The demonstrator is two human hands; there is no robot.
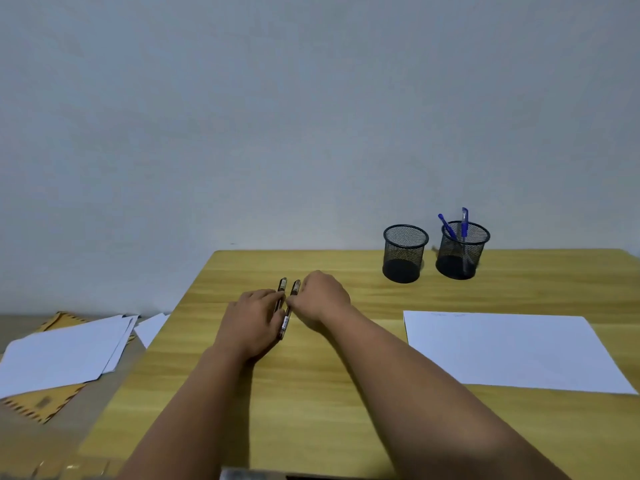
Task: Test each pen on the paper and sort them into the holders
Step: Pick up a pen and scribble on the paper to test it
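Pens: two dark pens lie side by side on the wooden table, pinched between the fingertips of the left hand and the right hand. Fingers look loosely curled against the barrels; whether either pen is truly gripped, I cannot tell. Round barrels could roll apart or both lift together. Paper lies well right of the fingers, and beyond it stand the empty holder and the holder with blue pens.
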